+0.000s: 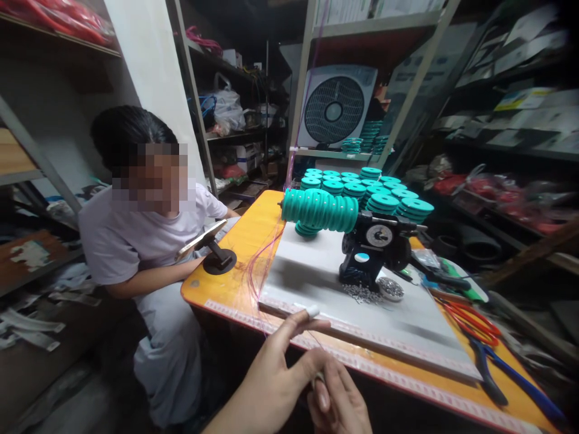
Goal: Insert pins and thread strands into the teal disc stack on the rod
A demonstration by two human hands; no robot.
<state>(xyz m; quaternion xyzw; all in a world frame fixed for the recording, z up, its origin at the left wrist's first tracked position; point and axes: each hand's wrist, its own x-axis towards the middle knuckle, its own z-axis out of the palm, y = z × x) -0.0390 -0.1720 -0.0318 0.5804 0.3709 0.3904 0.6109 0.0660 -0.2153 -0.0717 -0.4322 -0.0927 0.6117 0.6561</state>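
My left hand (275, 375) reaches in from the bottom, at the table's front edge. Its index finger is stretched out, with a white cover (312, 311) on the tip, and a wide gap separates it from the thumb. The thumb touches my right hand (340, 399), whose fingers are curled closed. A thin wire (315, 339) shows faintly between the two hands; its end is hidden by the fingers. Beyond them, a black winding machine (364, 247) with a dial carries a row of green spools (319, 210) on its shaft, above a grey board (307, 283).
Stacks of green discs (375, 196) stand behind the machine. Small metal pieces (362, 294) lie beside a filled dish (389, 288). Pliers (488, 367) and orange-handled scissors (474, 322) are at right. Pink wires (253, 271) cross the yellow table (203, 289). A person (149, 241) sits at left by a phone stand (220, 259).
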